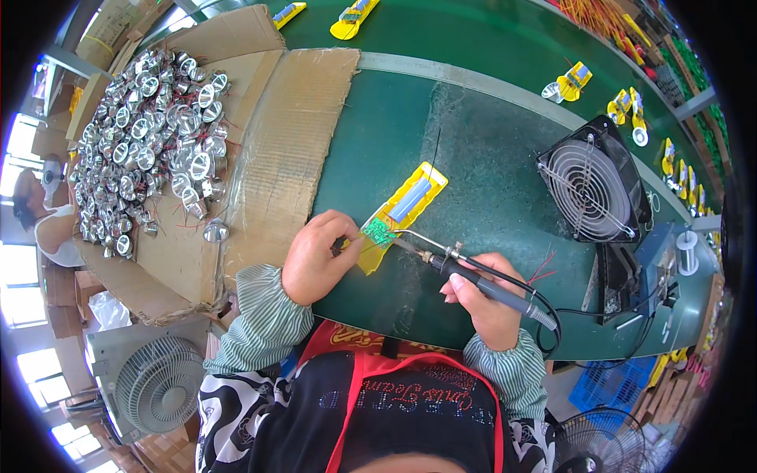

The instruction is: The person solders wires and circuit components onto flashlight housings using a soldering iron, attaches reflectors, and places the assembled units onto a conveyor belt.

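Note:
A yellow plastic torch half-shell (pixel 433 180) lies slanted on the green bench, holding a blue cylindrical battery (pixel 411 200) and a small green circuit board (pixel 379 232). My left hand (pixel 317 260) rests at the board's left edge, its thumb and fingers pinched together. What they grip there is hidden. In my right hand (pixel 493 311) is a soldering iron (pixel 505 295) with a grey handle, held like a pen. Its tip meets the board's right side, and a thin metal wire-feed tube (pixel 426 239) curves over to the same spot.
On the left, an open cardboard box (pixel 272 169) bears a heap of silvery reflector cups (pixel 142 130) with red wires. A black framed fan (pixel 587 189) stands at right, beside a solder spool (pixel 687 252). More yellow torch shells (pixel 574 81) lie along the far green strip.

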Motion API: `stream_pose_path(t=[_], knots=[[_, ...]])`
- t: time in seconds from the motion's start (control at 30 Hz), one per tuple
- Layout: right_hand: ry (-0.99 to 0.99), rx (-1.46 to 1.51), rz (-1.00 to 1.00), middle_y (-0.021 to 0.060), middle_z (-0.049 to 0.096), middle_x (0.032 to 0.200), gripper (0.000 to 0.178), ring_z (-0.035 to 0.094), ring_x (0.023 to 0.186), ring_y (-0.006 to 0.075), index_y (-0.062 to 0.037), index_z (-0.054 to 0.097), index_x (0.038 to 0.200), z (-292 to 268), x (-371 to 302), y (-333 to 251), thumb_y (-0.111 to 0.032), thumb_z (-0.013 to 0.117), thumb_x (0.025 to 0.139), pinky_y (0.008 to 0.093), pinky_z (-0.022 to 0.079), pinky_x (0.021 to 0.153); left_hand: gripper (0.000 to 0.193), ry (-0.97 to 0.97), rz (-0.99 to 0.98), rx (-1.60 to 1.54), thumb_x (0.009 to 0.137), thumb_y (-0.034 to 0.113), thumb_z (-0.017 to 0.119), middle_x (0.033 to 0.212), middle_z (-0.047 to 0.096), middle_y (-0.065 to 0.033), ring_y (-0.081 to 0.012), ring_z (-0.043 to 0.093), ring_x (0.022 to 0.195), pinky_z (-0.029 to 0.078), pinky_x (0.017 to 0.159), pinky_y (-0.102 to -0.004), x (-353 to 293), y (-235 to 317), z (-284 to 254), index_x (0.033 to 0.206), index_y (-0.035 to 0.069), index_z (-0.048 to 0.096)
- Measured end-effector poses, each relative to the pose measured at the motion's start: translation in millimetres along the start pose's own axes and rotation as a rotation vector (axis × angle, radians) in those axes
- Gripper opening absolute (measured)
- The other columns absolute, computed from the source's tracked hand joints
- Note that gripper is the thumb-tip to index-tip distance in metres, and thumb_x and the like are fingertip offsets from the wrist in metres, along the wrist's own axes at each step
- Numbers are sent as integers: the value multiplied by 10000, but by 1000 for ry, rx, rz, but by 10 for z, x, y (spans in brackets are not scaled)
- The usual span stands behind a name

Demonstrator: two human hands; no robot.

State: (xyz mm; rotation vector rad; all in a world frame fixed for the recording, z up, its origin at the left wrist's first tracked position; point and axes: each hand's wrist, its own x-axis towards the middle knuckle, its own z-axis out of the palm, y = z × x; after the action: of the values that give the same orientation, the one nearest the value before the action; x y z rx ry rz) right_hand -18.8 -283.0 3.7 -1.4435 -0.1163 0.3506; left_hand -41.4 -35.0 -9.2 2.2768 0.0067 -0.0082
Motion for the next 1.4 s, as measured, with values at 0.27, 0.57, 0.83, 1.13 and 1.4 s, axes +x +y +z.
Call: stream_pose_path(t=[0.27,0.57,0.83,1.13,1.4], knots=[[-3,14,5,113,650,730,146,621,630,115,54,548,906,-1,3,5,12,624,789,238,518,569,89,63,-5,-7,771,50,636,920,582,-131,-260,586,840,468,747,-324,-31,43,0,816,-8,584],[-27,37,34,110,649,734,148,619,632,115,55,550,907,43,24,27,9,620,785,235,515,573,91,4,36,-3,779,56,635,973,575,-130,-257,583,872,465,760,-321,-31,58,24,827,-7,590],[-34,17,36,109,652,735,150,621,629,113,55,554,902,61,60,69,5,626,781,236,518,577,99,-24,79,36,782,73,631,964,573,-134,-269,582,857,469,744,-332,-8,33,16,824,-6,590],[-59,1,26,113,653,741,152,627,637,120,55,551,903,30,62,80,16,625,776,245,523,581,92,-5,69,12,773,87,631,926,580,-132,-287,575,831,471,707,-358,1,44,31,802,4,604],[18,13,9,129,646,739,139,630,641,135,61,538,906,-99,-3,-35,24,613,795,249,526,577,96,-15,60,29,779,74,634,930,578,-117,-247,583,816,469,716,-318,-7,25,34,818,-5,595]])
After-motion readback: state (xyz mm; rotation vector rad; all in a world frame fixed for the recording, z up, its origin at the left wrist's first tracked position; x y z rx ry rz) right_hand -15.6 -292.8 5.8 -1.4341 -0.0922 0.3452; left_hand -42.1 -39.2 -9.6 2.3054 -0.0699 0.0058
